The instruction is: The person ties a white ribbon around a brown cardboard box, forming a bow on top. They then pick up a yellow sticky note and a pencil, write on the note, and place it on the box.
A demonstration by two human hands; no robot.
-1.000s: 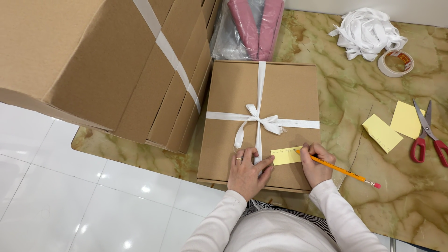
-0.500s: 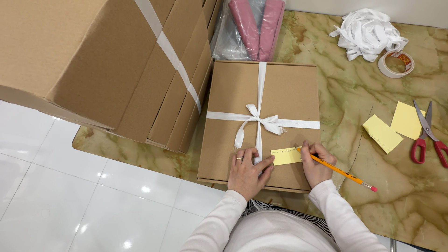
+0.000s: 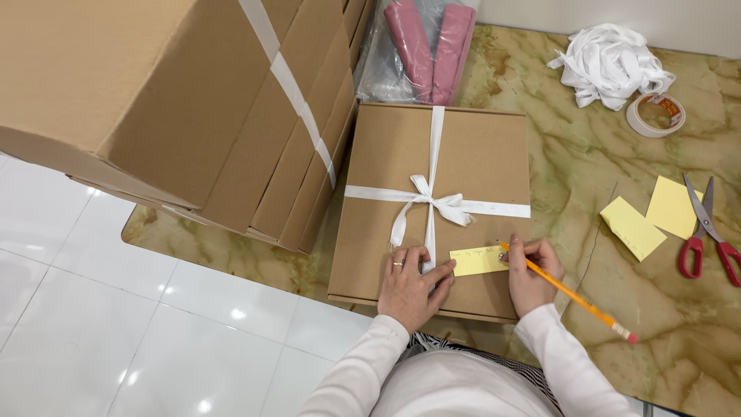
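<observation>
Right now my left hand (image 3: 411, 287) lies flat, fingers together, pinning the yellow note (image 3: 478, 261) near the right of the ribboned brown box (image 3: 401, 154), while my right hand (image 3: 531, 272) pinches an orange pencil (image 3: 575, 297), tip on the note.

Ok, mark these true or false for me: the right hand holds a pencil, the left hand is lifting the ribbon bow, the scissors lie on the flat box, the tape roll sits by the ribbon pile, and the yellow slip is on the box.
1. The right hand holds a pencil. True.
2. The left hand is lifting the ribbon bow. False: it rests flat on the flat box, steadying the yellow slip.
3. The scissors lie on the flat box. False: they lie on the marble surface, beside loose yellow cards.
4. The tape roll sits by the ribbon pile. True.
5. The yellow slip is on the box. True.
</observation>
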